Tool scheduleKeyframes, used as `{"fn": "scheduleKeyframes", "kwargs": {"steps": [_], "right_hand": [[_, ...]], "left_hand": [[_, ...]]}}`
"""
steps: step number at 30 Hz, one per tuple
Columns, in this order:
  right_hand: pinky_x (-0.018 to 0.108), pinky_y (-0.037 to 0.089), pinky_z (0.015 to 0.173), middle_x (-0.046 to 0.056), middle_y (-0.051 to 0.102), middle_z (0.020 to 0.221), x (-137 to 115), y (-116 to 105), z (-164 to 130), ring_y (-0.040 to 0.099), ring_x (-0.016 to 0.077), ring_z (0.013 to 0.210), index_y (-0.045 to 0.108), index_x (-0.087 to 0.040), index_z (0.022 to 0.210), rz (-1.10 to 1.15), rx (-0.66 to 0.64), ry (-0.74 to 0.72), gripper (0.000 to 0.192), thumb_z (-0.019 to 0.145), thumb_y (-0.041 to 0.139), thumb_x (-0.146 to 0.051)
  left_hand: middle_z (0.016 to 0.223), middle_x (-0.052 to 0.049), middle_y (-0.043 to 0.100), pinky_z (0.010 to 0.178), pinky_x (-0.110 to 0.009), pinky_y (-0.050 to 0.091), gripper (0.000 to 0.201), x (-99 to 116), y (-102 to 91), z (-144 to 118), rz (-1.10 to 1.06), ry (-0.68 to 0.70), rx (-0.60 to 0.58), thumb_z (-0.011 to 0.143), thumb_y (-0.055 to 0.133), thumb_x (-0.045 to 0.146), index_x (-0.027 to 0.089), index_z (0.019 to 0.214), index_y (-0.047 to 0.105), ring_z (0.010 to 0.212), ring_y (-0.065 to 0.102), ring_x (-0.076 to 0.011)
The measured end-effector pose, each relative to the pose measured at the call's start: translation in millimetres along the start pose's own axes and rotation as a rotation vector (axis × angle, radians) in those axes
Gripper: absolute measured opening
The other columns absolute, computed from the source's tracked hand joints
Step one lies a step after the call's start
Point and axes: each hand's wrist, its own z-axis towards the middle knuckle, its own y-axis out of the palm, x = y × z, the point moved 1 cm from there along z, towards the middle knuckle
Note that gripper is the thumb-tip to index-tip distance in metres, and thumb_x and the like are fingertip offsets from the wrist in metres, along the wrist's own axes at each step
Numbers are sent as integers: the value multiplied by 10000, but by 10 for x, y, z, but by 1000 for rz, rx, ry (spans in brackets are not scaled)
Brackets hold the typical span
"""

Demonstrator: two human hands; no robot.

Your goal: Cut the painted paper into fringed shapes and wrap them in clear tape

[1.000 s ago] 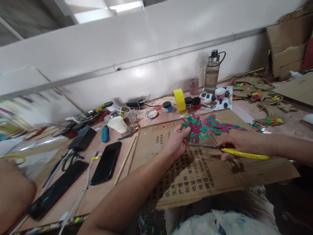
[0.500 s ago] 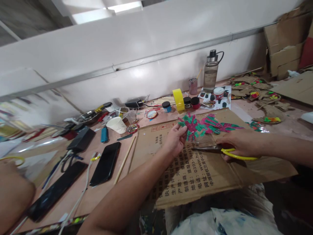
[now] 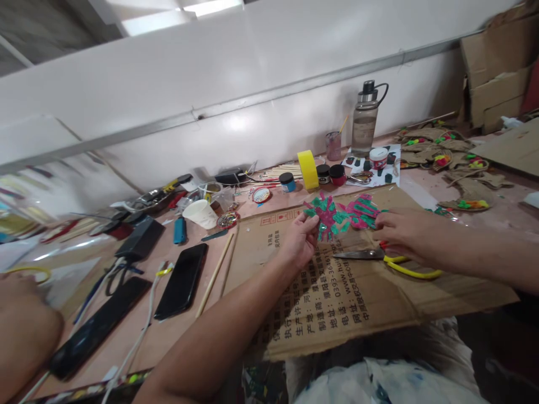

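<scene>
My left hand [image 3: 306, 233] pinches the left end of a pink and green painted cutout [image 3: 326, 220], which has a fringed, leaf-like outline. The cutout stretches to the right, where the closed fingers of my right hand [image 3: 398, 229] are on its far part and cover some of it. Scissors [image 3: 412, 270] with yellow handles rest on the printed cardboard sheet [image 3: 295, 314], just below my right hand. Their blades point left, under the cutout.
Behind the cardboard stand a yellow tape roll [image 3: 308, 170], paint jars [image 3: 287, 182] and a water bottle [image 3: 364, 120]. To the left lie a phone [image 3: 182, 280], a wooden stick [image 3: 214, 275] and a paper cup [image 3: 200, 214]. Another person's arm [image 3: 27, 331] shows at the left edge.
My right hand has let go of the scissors and shifted up to the right part of the cutout. The scissors now lie on the cardboard. My left hand keeps its hold.
</scene>
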Motion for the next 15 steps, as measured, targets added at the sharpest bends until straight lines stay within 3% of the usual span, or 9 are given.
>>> {"fn": "scheduleKeyframes", "kwargs": {"steps": [4, 9, 15], "right_hand": [[341, 498, 820, 103, 698, 1036, -211, 192, 85, 644, 228, 940, 718, -211, 949, 45, -10, -130, 162, 938, 561, -173], [381, 504, 853, 141, 686, 1118, -184, 430, 158, 647, 263, 978, 685, -181, 1110, -83, -34, 27, 200, 931, 616, -235], [343, 466, 704, 152, 697, 983, -140, 519, 180, 663, 271, 841, 666, -145, 1024, -207, -155, 116, 151, 890, 597, -157]], "left_hand": [[730, 20, 698, 599, -152, 507, 229, 14, 25, -25, -24, 17, -11, 681, 818, 57, 162, 809, 659, 580, 613, -66], [743, 29, 708, 649, -142, 527, 253, 27, 30, -46, -33, 36, 10, 669, 826, 44, 172, 820, 669, 602, 631, -56], [777, 11, 738, 672, -165, 566, 225, 64, 41, -70, -29, 20, 14, 680, 795, 31, 177, 797, 669, 641, 666, -79]]}}
